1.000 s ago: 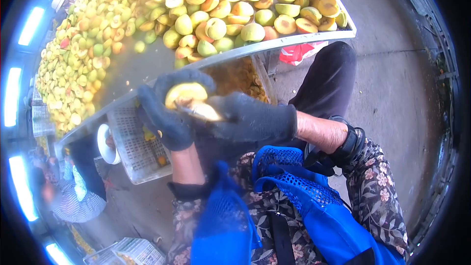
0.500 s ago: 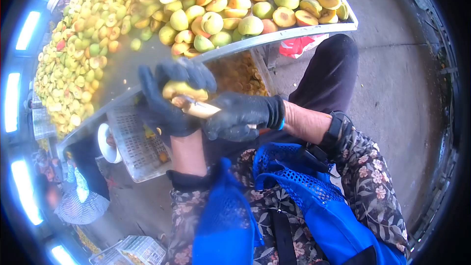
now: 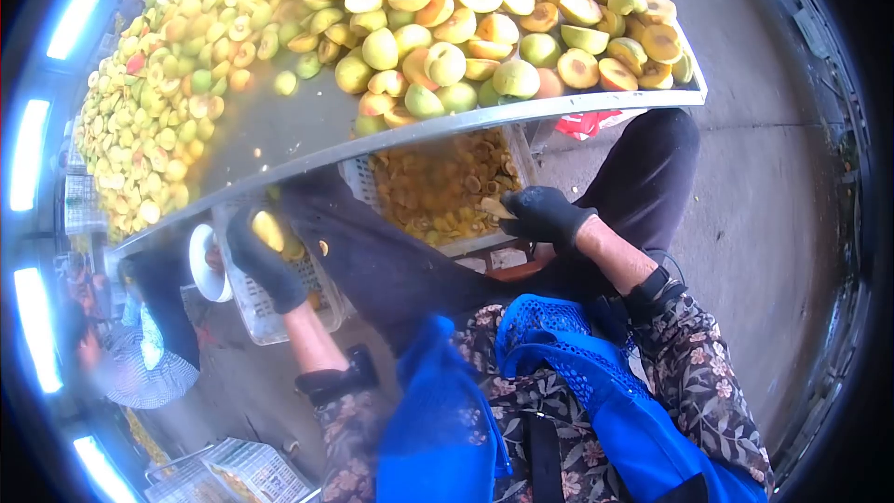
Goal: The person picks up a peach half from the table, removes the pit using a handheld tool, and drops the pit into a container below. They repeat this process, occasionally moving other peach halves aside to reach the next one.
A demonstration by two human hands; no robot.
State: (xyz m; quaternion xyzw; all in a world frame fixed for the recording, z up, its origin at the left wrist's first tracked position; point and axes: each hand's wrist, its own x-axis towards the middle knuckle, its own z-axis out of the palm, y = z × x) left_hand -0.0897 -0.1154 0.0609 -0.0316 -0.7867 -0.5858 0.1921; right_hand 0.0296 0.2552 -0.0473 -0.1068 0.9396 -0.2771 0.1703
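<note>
My left hand (image 3: 264,265), in a black glove, is low at the left over a white plastic basket (image 3: 265,324). Its fingers are curled about a yellow peach half (image 3: 269,232). My right hand (image 3: 543,214), gloved alike, is closed around a small pitting knife (image 3: 497,209) with a pale wooden handle. It hovers above a crate (image 3: 470,245) of brown pits and scraps under the table; the knife's metal tip does not show clearly. Halved peaches (image 3: 447,61) are heaped on the metal table (image 3: 307,121) above both hands.
The table's raised metal rim (image 3: 559,110) crosses above my knees. A white bowl (image 3: 209,263) is beside the basket. Another person (image 3: 154,368) sits at the lower left, near more white crates (image 3: 256,470). A red-and-white bag (image 3: 587,123) lies under the table's right corner.
My hands were together, with the knife at the peach. They have moved apart: the left down and left over the basket, the right away to the right over the scrap crate.
</note>
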